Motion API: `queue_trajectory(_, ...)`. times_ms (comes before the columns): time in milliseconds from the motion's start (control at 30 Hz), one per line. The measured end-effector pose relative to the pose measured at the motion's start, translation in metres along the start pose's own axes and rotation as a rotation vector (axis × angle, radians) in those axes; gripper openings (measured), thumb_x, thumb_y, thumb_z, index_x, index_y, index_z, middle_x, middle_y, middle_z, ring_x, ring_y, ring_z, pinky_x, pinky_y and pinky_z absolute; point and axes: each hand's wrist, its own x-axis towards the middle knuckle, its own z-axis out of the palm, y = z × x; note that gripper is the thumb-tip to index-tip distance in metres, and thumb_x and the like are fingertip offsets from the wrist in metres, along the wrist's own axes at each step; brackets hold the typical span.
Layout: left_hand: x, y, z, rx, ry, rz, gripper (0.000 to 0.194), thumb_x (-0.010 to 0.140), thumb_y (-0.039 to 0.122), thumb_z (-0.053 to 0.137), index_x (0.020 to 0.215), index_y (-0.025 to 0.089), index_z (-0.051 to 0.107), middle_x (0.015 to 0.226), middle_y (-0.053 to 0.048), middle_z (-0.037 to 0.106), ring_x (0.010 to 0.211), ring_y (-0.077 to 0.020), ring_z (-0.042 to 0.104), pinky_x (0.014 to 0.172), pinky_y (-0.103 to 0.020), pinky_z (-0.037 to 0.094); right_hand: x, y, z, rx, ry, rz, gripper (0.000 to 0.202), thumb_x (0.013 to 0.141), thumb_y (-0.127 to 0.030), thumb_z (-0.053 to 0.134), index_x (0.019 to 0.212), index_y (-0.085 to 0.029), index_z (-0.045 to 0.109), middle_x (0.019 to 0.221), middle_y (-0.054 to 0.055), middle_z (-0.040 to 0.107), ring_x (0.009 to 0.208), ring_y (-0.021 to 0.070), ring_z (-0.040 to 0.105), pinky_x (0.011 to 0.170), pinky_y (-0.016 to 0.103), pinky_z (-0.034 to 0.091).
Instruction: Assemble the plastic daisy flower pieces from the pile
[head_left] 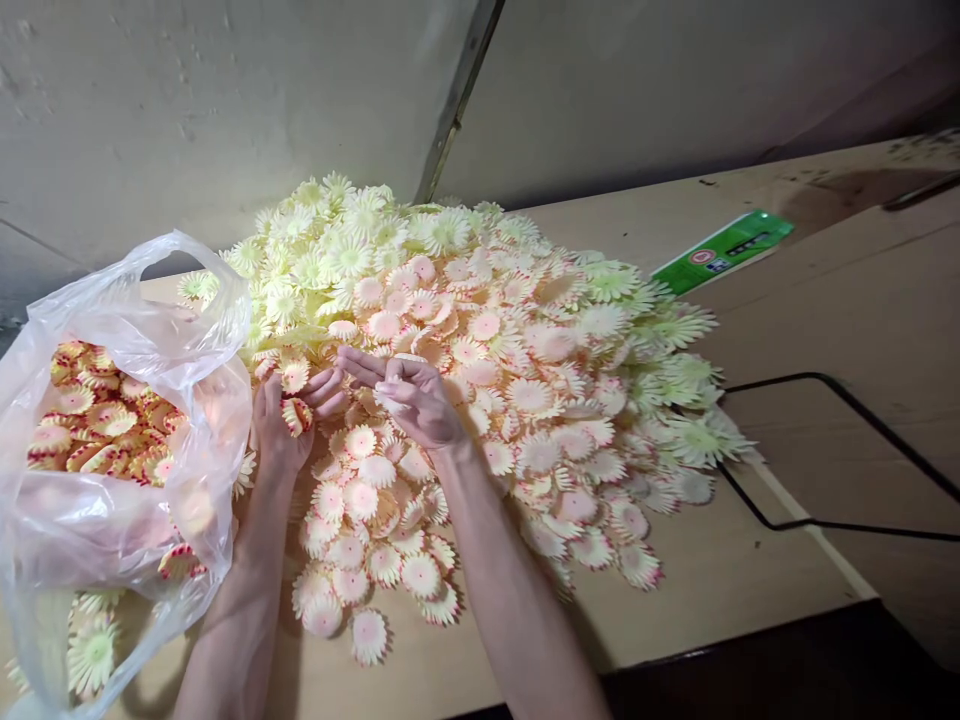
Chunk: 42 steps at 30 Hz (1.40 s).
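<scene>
My left hand [283, 425] is cupped beside the plastic bag, its fingers curled round a few red-edged artificial flower heads [297, 416]. Close by on the right, my right hand [424, 405] reaches over the pile with its fingertips near those of the left. Its thumb and fingers are bent together, and a small pale piece shows under the thumb, too little of it to name. Beneath both hands spreads a large heap of artificial flower heads [529, 395], pink-centred in the middle and front, yellow-green at the back and right side.
A clear plastic bag [217, 350] with red-edged flower heads inside stands open at the left. Green-white flower heads [92, 655] lie below it. A green packet [724, 250] and a bent black wire frame [885, 425] lie right. A grey wall [247, 110] rises behind the table.
</scene>
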Motion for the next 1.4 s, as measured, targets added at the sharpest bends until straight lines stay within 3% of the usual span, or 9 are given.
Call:
queue_trajectory(67, -0.002, 0.0, 0.002, -0.017, -0.027, -0.005, 0.033, 0.079, 0.049, 0.077, 0.086, 0.024, 0.057, 0.084, -0.004, 0.071, 0.097, -0.0267, 0.075, 0.083, -0.041, 0.062, 0.002, 0.001, -0.001, -0.04, 0.014, -0.039, 0.042, 0.078, -0.049, 0.083, 0.063, -0.021, 0.056, 0.131, 0.012, 0.072, 0.111, 0.0284, 0.071, 0.081, 0.039, 0.058)
queue_trajectory(133, -0.004, -0.003, 0.005, 0.065, -0.04, 0.09, 0.034, 0.08, 0.051, 0.077, 0.082, 0.023, 0.058, 0.08, -0.001, 0.067, 0.091, -0.023, 0.073, 0.08, -0.036, 0.062, 0.004, 0.006, -0.003, -0.1, 0.044, -0.073, 0.04, 0.077, -0.053, 0.083, 0.066, -0.021, 0.061, 0.126, 0.012, 0.073, 0.107, 0.0269, 0.07, 0.081, 0.041, 0.06)
queue_trajectory(300, -0.004, -0.01, 0.001, 0.353, -0.082, 0.306, 0.034, 0.088, 0.054, 0.07, 0.083, 0.022, 0.062, 0.071, 0.003, 0.062, 0.068, -0.0121, 0.065, 0.063, -0.022, 0.055, 0.008, 0.019, -0.006, -0.257, 0.213, -0.163, 0.048, 0.086, -0.059, 0.071, 0.06, -0.022, 0.056, 0.094, 0.007, 0.072, 0.096, 0.0215, 0.067, 0.084, 0.036, 0.056)
queue_trajectory(467, -0.005, -0.006, -0.001, 0.574, -0.061, 0.419, 0.036, 0.089, 0.056, 0.068, 0.083, 0.021, 0.067, 0.07, 0.001, 0.066, 0.063, -0.0108, 0.062, 0.059, -0.021, 0.049, 0.007, 0.017, -0.001, -0.347, 0.299, -0.208, 0.056, 0.074, -0.047, 0.085, 0.059, -0.023, 0.036, 0.078, 0.001, 0.064, 0.071, 0.0147, 0.057, 0.068, 0.031, 0.05)
queue_trajectory(633, -0.008, -0.004, 0.004, 0.58, -0.052, 0.454, 0.037, 0.087, 0.057, 0.069, 0.082, 0.02, 0.069, 0.071, 0.0, 0.067, 0.062, -0.0111, 0.061, 0.059, -0.022, 0.05, 0.005, 0.012, 0.004, -0.273, 0.202, -0.049, 0.05, 0.067, -0.05, 0.09, 0.086, -0.026, 0.051, 0.057, -0.007, 0.058, 0.047, 0.0127, 0.051, 0.049, 0.028, 0.044)
queue_trajectory(800, -0.006, -0.004, 0.002, 0.592, -0.054, 0.428, 0.034, 0.089, 0.053, 0.068, 0.083, 0.02, 0.071, 0.071, 0.001, 0.067, 0.06, -0.0101, 0.06, 0.058, -0.021, 0.049, 0.003, 0.012, 0.002, -0.234, 0.091, -0.066, 0.048, 0.084, -0.068, 0.068, 0.07, -0.023, 0.059, 0.064, 0.001, 0.066, 0.058, 0.014, 0.059, 0.057, 0.029, 0.052)
queue_trajectory(967, -0.005, -0.006, 0.002, 0.576, -0.051, 0.429, 0.034, 0.088, 0.053, 0.07, 0.084, 0.019, 0.073, 0.075, -0.001, 0.072, 0.064, -0.0108, 0.065, 0.06, -0.02, 0.052, 0.003, 0.01, 0.003, -0.378, 0.128, -0.058, 0.033, 0.074, -0.051, 0.086, 0.071, -0.022, 0.071, 0.063, 0.0, 0.069, 0.057, 0.0148, 0.062, 0.059, 0.03, 0.053)
queue_trajectory(1233, -0.007, -0.009, 0.0, 0.52, -0.187, 0.405, 0.032, 0.087, 0.048, 0.073, 0.096, 0.018, 0.081, 0.093, -0.008, 0.081, 0.082, -0.019, 0.076, 0.077, -0.029, 0.063, 0.005, 0.008, 0.004, -0.383, 0.129, -0.083, 0.027, 0.078, -0.048, 0.081, 0.076, -0.022, 0.077, 0.067, 0.0, 0.069, 0.058, 0.0144, 0.061, 0.057, 0.028, 0.052)
queue_trajectory(1400, -0.006, -0.009, -0.001, 0.528, -0.154, 0.411, 0.031, 0.088, 0.048, 0.072, 0.092, 0.018, 0.081, 0.09, -0.007, 0.081, 0.08, -0.0185, 0.076, 0.077, -0.029, 0.062, 0.005, 0.009, 0.001, -0.398, 0.106, -0.089, 0.025, 0.081, -0.047, 0.079, 0.081, -0.022, 0.079, 0.065, -0.001, 0.068, 0.062, 0.0151, 0.062, 0.065, 0.03, 0.052)
